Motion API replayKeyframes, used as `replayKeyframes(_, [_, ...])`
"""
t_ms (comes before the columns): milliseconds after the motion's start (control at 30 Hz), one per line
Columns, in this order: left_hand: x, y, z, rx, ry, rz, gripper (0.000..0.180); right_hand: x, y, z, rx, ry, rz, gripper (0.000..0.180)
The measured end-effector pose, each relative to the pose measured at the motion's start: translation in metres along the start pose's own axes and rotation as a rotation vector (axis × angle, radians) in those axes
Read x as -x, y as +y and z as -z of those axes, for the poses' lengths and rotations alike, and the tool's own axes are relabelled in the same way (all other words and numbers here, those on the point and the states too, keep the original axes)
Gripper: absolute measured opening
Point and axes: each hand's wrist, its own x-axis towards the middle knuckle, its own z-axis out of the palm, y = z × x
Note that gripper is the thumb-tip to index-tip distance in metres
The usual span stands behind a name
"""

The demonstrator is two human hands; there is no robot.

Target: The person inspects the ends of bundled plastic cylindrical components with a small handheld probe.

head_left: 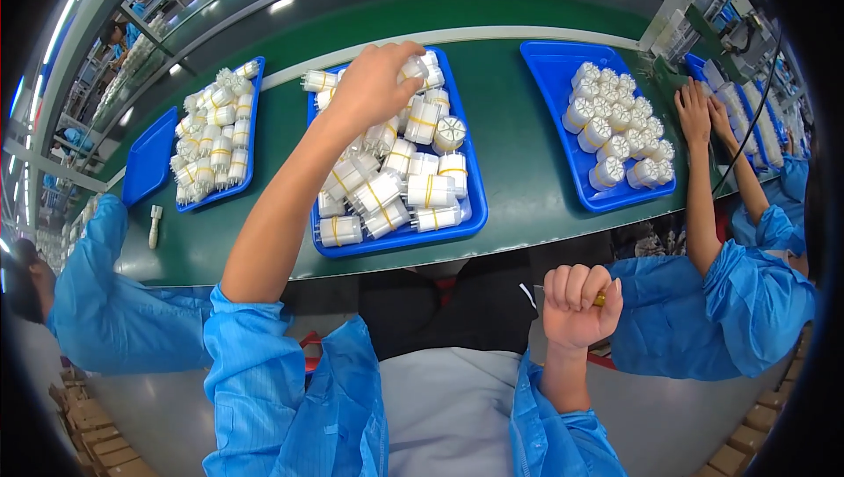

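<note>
The left hand (374, 81) covers part of a white cylinder bundle (415, 66) at the far end of the middle blue tray (475, 213), its fingers curled down onto it. The tray is heaped with white bundles banded in yellow, on the green table (519, 152). The right hand (576, 305) is a closed fist over a small yellow thing (599, 299), mostly hidden.

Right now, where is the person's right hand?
In the head view, the right hand is a closed fist low on the right, off the green belt, below the middle blue tray.
</note>
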Motion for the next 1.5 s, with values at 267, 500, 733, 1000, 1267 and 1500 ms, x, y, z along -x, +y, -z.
replayKeyframes(267, [-0.009,-0.001,-0.004,-0.089,-0.244,-0.033,0.036,-0.008,-0.017,0.019,0.228,0.082,0.037,0.039])
replayKeyframes(500, [0.024,0.05,0.035,0.113,0.136,-0.04,0.035,-0.085,-0.044,0.056,1.511,0.482,0.107,0.033])
replayKeyframes(733, [0.096,0.135,0.048,0.506,0.207,-0.144,0.035,-0.112,-0.043,0.063,1.909,0.561,-0.003,0.041])
replayKeyframes(1000, [0.16,0.196,-0.056,1.959,-0.248,0.561,0.052,-0.031,-0.007,0.021,1.108,-0.065,0.375,0.044])
replayKeyframes(1267, [0.171,0.193,-0.058,2.044,-0.062,0.444,0.052,-0.005,0.019,0.016,0.858,-0.167,0.154,0.058])
replayKeyframes(1500, [0.173,0.187,-0.068,1.315,0.28,-0.044,0.057,0.004,0.025,0.005,0.461,-0.025,-0.098,0.061])
